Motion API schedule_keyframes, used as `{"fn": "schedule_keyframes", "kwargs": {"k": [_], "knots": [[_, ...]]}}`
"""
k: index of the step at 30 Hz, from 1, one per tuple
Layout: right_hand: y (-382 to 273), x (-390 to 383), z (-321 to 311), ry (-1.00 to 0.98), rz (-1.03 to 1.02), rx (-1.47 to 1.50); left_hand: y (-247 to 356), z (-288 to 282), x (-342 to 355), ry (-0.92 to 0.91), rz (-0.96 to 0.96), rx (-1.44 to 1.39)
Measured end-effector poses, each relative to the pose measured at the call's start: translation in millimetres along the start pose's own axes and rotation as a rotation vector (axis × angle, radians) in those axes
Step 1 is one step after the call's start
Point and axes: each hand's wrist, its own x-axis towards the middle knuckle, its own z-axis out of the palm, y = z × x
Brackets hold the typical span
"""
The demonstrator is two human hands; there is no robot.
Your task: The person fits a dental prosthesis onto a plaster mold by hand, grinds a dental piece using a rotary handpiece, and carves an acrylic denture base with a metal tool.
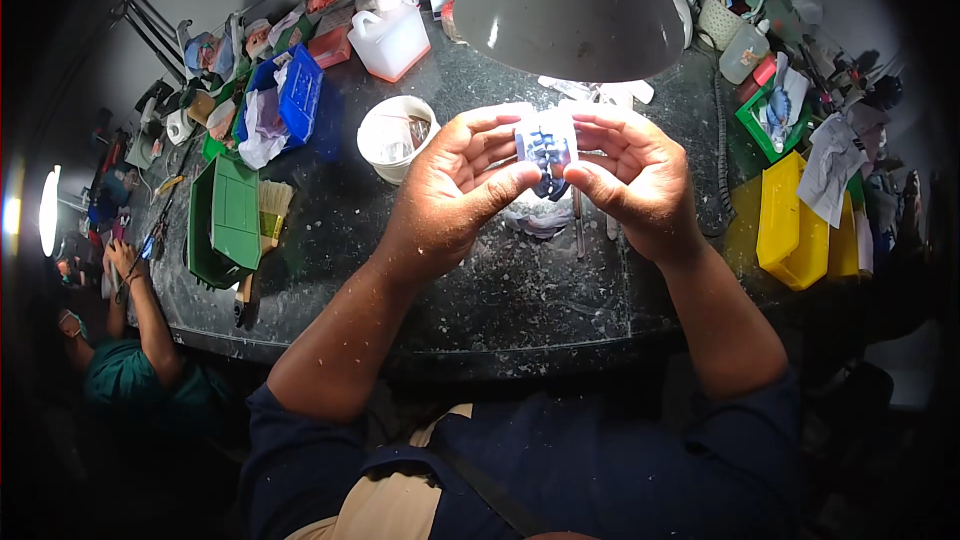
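Note:
Both of my hands hold a small whitish piece with dark blue parts (pixel 546 152) up under the lamp. Glare washes out its upper part, so I cannot make out its exact kind. My left hand (pixel 455 185) grips its left side between thumb and fingers. On the other side, the thumb and fingers of my right hand (pixel 640 175) pinch it the same way. Below it on the bench lies a pale, rounded lump (pixel 538 220), partly hidden by my hands. A thin stick-like tool (pixel 579 225) rests beside that lump.
A grey lamp shade (pixel 575 10) hangs just beyond my hands. A white tub (pixel 372 145) stands left of them, near a white jug (pixel 388 40). Green (pixel 222 225), blue (pixel 300 100) and yellow (pixel 790 225) bins line the dusty dark bench. At far left, a co-worker's hand (pixel 122 258) is busy.

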Motion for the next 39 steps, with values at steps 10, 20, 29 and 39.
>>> {"fn": "schedule_keyframes", "kwargs": {"k": [10, 20, 29, 39], "knots": [[-3.6, 0.3, 1.9, -0.012, 0.037, 0.036, -1.3, 0.1, -0.4, -0.007, 0.066, 0.026], [-0.6, 3.3, -2.8, -0.049, 0.023, 0.005, -1.1, -2.6, 2.7, -0.007, 0.055, 0.038], [4.3, 1.6, -2.9, -0.051, -0.042, -0.020, -5.0, -5.9, 3.7, 0.014, 0.050, 0.000], [4.4, 0.1, -3.1, -0.079, -0.032, -0.080, -6.6, -9.5, 3.7, 0.020, 0.030, 0.035]]}}
